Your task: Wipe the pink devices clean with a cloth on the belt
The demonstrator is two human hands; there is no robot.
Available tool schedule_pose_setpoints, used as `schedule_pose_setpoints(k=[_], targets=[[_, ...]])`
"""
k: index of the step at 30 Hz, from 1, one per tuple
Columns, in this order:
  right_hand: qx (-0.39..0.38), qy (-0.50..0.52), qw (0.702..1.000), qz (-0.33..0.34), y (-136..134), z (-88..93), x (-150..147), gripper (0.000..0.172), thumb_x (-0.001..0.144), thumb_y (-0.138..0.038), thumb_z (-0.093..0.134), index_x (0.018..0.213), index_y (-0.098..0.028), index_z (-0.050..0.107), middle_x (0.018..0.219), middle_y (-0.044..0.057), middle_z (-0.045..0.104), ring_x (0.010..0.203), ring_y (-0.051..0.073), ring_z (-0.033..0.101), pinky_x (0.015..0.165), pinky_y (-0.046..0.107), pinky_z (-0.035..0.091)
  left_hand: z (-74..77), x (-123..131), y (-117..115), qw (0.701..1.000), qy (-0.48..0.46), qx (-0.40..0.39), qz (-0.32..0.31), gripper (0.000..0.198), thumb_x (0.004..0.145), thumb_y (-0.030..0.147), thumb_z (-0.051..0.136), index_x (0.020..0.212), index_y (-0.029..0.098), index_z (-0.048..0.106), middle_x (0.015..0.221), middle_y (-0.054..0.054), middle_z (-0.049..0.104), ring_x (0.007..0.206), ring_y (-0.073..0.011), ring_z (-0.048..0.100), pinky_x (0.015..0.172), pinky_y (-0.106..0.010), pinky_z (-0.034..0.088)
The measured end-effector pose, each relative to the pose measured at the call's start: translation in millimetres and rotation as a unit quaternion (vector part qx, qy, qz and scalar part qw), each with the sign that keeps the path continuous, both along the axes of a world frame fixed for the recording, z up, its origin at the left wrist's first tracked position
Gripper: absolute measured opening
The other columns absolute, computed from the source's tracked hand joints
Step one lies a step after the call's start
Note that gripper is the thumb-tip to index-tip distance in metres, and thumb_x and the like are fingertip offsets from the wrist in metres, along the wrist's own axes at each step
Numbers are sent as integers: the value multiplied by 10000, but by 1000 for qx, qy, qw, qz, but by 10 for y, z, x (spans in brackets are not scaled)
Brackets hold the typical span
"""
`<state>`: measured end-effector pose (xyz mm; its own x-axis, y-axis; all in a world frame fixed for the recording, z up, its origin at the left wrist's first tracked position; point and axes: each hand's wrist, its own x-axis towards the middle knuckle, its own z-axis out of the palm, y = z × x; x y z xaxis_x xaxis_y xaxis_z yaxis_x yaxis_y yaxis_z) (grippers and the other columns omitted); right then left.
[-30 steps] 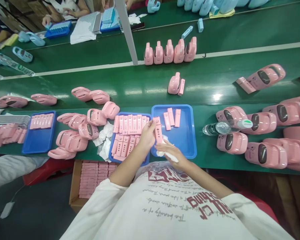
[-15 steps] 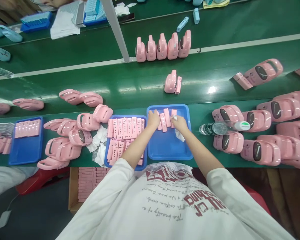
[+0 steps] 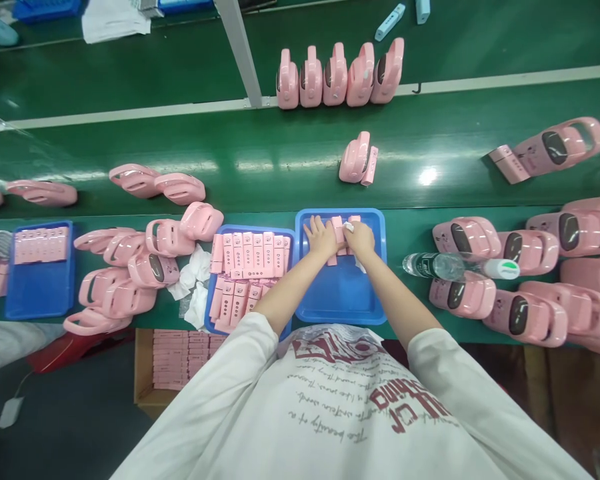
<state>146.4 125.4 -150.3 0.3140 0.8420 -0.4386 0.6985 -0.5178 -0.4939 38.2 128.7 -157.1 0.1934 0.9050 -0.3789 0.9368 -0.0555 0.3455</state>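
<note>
Over the blue tray (image 3: 340,300) in front of me, my left hand (image 3: 321,240) lies with its fingers spread on a few small pink boxes (image 3: 337,229). My right hand (image 3: 360,240) is closed on a white cloth (image 3: 349,227), at the right side of those boxes; part of the cloth hangs below the hand. The fingers partly cover the boxes. Just left of this tray stands a second blue tray (image 3: 208,320) filled with several pink boxes (image 3: 247,252) in two rows.
Pink handled devices (image 3: 167,237) stand left, beside crumpled white tissues (image 3: 196,275). A plastic bottle (image 3: 443,267) lies right, among more pink devices (image 3: 525,313). Five-like pink units stand in a row (image 3: 335,77) behind. A carton (image 3: 143,373) sits below the table.
My left hand has opened from a closed grasp and spread over the boxes. The right hand stays near them with the cloth. The camera view has shifted slightly.
</note>
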Motion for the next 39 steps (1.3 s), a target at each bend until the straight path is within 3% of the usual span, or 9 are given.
schedule_pose_setpoints(k=[6, 10, 14, 17, 20, 23, 26, 29, 39], targets=[[82, 68, 992, -65, -166, 76, 274, 227, 827, -320, 498, 727, -135, 585, 689, 66, 625, 660, 172, 575, 626, 280, 464, 12, 9, -13, 1000, -7, -11, -4, 840, 731, 613, 642, 1364, 94, 448, 1500, -255, 286, 1452, -378, 126, 1144, -597, 125], [157, 89, 975, -130, -517, 478, 540, 382, 806, -493, 509, 863, -133, 623, 656, 31, 605, 567, 169, 575, 531, 297, 472, 6, -8, -30, 1000, -8, -12, -6, 804, 760, 611, 615, 1359, 101, 449, 1508, -247, 281, 1458, -363, 112, 1147, -592, 116], [234, 56, 961, -134, -1228, 927, 865, 377, 704, -571, 649, 766, -202, 685, 653, 49, 645, 639, 215, 624, 645, 366, 512, -7, -31, -23, 1000, -15, 4, 2, 757, 800, 553, 604, 1387, 112, 422, 1490, -251, 297, 1449, -369, 141, 1140, -597, 129], [108, 82, 986, -96, -1929, 916, 1134, 326, 645, -581, 686, 698, -261, 711, 629, 57, 662, 555, 231, 613, 519, 364, 491, 0, -70, 10, 998, -27, 55, -16, 575, 850, 413, 598, 1365, 190, 471, 1451, -198, 356, 1418, -338, 219, 1144, -558, 145], [-108, 128, 985, -48, -2578, 655, 1312, 324, 621, -549, 658, 459, -283, 571, 411, 6, 529, 327, 186, 448, 344, 329, 362, 8, -96, 73, 994, -45, 88, -54, 371, 861, 343, 605, 1209, 216, 593, 1339, -145, 461, 1303, -286, 365, 1105, -458, 241], [-179, 113, 976, -43, -2982, 424, 1332, 316, 569, -477, 678, 415, -256, 513, 355, -7, 469, 299, 175, 408, 330, 304, 308, -8, -88, 162, 996, -47, 70, -38, 333, 859, 444, 591, 1057, 179, 625, 1171, -122, 552, 1148, -257, 460, 980, -389, 349], [-251, 76, 964, -48, -3078, 328, 1277, 329, 656, -482, 585, 465, -218, 536, 451, 27, 547, 430, 179, 503, 446, 293, 384, -36, -70, 262, 999, -26, 18, -15, 401, 862, 547, 532, 972, 173, 628, 1102, -108, 590, 1103, -256, 475, 913, -370, 372], [-284, 50, 956, -46, -2976, 289, 1257, 328, 740, -461, 514, 566, -192, 583, 580, 54, 622, 586, 193, 565, 564, 279, 420, -45, -72, 344, 999, -3, -32, -13, 441, 874, 576, 486, 920, 169, 649, 1060, -113, 627, 1073, -271, 498, 865, -370, 392], [-286, 17, 958, -22, -2562, 367, 1212, 305, 813, -401, 462, 757, -164, 646, 710, 88, 669, 689, 228, 631, 673, 298, 450, 81, -29, 340, 996, 29, -21, -77, 277, 945, 313, 435, 959, 149, 657, 1081, -130, 618, 1060, -269, 514, 855, -387, 395]])
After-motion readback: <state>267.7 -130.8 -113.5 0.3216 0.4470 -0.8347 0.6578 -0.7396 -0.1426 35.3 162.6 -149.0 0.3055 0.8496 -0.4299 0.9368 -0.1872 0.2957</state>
